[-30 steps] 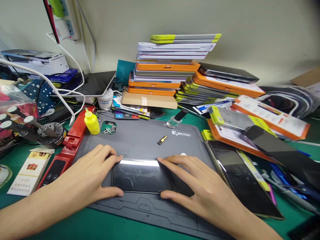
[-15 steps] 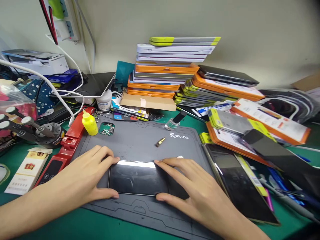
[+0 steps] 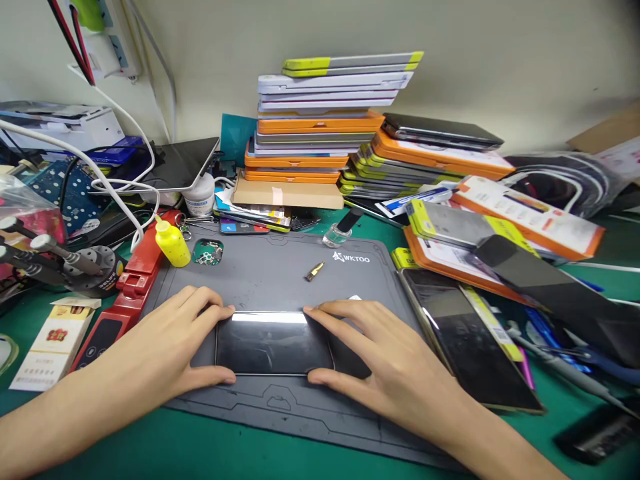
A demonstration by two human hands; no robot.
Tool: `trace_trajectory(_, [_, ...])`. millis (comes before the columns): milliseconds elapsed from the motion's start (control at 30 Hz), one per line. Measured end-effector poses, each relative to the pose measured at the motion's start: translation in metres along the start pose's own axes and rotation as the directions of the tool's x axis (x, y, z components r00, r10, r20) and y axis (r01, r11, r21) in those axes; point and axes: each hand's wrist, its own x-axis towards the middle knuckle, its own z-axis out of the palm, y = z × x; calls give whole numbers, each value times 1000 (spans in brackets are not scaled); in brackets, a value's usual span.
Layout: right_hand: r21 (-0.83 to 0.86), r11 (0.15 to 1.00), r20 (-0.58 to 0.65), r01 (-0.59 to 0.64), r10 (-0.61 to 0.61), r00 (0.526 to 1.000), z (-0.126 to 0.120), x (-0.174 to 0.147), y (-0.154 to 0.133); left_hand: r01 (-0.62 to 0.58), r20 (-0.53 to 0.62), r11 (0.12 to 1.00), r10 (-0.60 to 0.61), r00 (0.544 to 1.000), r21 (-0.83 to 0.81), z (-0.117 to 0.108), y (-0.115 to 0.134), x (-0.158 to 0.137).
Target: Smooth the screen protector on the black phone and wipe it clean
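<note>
Gleaming along its far edge, the black phone lies pinched by both hands.

I count two hands, one left hand and one right hand, with one screen between them. Then it's one mat, one brush tip, one yellow bottle, one glass bottle and one tub. On the left there's one carton, one red tool and one rack with at least three drivers. Two box stacks at the back, but can't get an exact box number, sorry. Oh, and one desk.
</note>
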Motion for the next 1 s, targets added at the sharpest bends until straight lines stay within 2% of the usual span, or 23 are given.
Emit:
trace_trajectory(800, [-30, 999, -14, -13, 12, 1000, -3, 3, -2, -49, -75, 998, 52, 996, 47, 4, 7, 4])
trace_trajectory(1000, [-44, 999, 28, -9, 10, 1000, -6, 0, 0, -77, -82, 994, 83, 993, 74, 4, 9, 9])
